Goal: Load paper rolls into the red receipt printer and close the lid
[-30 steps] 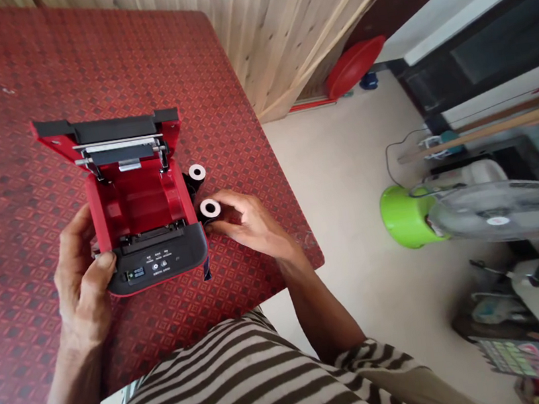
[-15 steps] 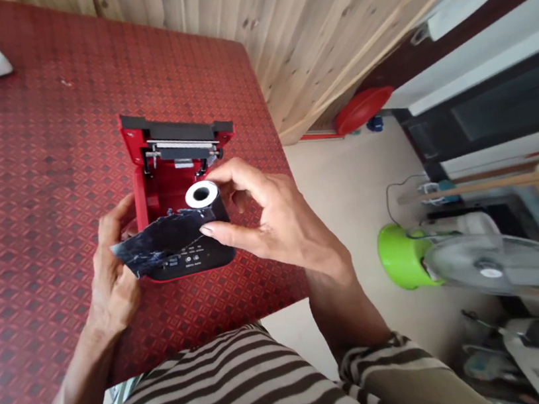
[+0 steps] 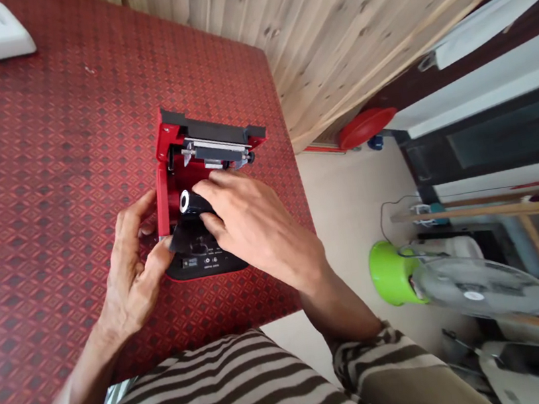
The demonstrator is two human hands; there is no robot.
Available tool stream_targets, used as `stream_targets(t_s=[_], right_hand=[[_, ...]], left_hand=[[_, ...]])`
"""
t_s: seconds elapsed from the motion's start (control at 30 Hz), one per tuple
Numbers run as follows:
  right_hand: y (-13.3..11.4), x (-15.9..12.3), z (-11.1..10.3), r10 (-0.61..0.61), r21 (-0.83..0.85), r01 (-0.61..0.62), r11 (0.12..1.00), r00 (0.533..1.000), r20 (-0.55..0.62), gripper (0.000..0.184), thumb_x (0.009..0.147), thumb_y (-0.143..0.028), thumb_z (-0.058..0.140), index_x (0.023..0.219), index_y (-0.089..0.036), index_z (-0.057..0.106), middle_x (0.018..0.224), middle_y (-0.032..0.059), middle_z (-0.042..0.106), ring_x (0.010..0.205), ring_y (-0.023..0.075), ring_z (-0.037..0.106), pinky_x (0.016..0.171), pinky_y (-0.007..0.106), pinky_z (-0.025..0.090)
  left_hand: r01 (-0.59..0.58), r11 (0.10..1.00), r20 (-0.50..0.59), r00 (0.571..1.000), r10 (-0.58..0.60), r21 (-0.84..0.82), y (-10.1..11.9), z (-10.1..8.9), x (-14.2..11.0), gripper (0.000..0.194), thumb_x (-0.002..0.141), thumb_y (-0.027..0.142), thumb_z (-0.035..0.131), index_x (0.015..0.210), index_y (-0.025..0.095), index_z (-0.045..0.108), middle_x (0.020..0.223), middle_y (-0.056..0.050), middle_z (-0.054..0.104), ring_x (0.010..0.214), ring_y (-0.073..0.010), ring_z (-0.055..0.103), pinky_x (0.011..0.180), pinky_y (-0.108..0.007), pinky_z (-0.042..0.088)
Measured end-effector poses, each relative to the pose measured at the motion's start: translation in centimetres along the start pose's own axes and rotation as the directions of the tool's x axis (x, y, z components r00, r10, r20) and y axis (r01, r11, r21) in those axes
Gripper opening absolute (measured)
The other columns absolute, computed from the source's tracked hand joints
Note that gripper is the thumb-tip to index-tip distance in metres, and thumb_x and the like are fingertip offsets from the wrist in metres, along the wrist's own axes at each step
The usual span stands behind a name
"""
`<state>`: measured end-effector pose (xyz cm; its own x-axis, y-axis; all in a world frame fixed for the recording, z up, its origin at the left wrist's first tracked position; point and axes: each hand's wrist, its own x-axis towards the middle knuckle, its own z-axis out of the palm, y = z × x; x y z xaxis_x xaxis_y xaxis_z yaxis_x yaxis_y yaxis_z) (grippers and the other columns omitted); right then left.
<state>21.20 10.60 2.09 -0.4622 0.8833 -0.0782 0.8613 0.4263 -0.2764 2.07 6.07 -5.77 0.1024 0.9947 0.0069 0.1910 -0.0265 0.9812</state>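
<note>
Glossy black cylindrical film roll with a white ringed end (image 3: 195,203), at the open bay of a red-and-black plastic printer (image 3: 161,200), pinched between the right hand's (image 3: 260,226) thumb and fingers. Left hand (image 3: 132,265): thumb and fingers parted at the printer's side wall; any grip cannot be told. Probably light, slippery; best held by its body, not its flimsy black loose end (image 3: 186,238).

soft light pales the table (image 3: 34,275) at lower left, and the right edge looks stretched and smeared.
</note>
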Motion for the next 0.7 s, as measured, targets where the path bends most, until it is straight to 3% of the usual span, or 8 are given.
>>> stream_targets(t_s=[0.2,0.37,0.57,0.7], right_hand=[[0.2,2.2,1.1,0.024,-0.097,-0.014,0.995,0.994,0.104,0.017,0.092,-0.007,0.06,0.095,-0.018,0.072,0.086,0.0131,0.073,0.08,0.0306,0.069,0.071,0.045,0.054],[0.7,2.7,1.4,0.015,-0.095,-0.009,0.995,0.998,0.062,0.013,0.093,-0.01,0.066,0.089,-0.02,0.073,0.083,0.0111,0.073,0.079,0.029,0.071,0.074,0.045,0.056],[0.0,0.2,-0.8,-0.013,-0.028,0.015,0.999,0.997,0.08,0.028,0.101,-0.004,0.049,0.116,-0.016,0.07,0.112,0.0131,0.077,0.095,0.0268,0.075,0.083,0.042,0.06],[0.1,-2.7,-1.7,-0.206,0.152,0.211,0.966,0.977,-0.048,0.025,0.106,-0.019,0.056,0.128,-0.012,0.066,0.125,0.0104,0.075,0.113,0.023,0.071,0.104,0.042,0.057]], left_hand=[[0.009,1.0,-0.011,1.0,-0.009,0.006,-0.1,0.0,0.0,0.063,0.093,0.053,0.063,0.152,0.03,0.052,0.14,-0.009,0.064,0.129,-0.0322,0.059,0.112,-0.052,0.047],[0.012,1.0,0.0,1.0,-0.012,0.028,0.0,0.0,0.0,0.065,0.094,0.054,0.062,0.153,0.028,0.05,0.142,-0.009,0.063,0.127,-0.0312,0.06,0.111,-0.051,0.047],[0.031,0.999,0.024,0.999,-0.031,0.008,0.3,-0.2,0.0,0.064,0.096,0.053,0.061,0.154,0.028,0.049,0.147,-0.009,0.061,0.135,-0.0318,0.057,0.116,-0.052,0.044],[0.051,0.996,0.069,0.997,-0.046,-0.079,0.0,-0.7,0.0,0.062,0.096,0.048,0.064,0.153,0.028,0.051,0.152,-0.009,0.059,0.14,-0.0328,0.055,0.117,-0.051,0.045]])
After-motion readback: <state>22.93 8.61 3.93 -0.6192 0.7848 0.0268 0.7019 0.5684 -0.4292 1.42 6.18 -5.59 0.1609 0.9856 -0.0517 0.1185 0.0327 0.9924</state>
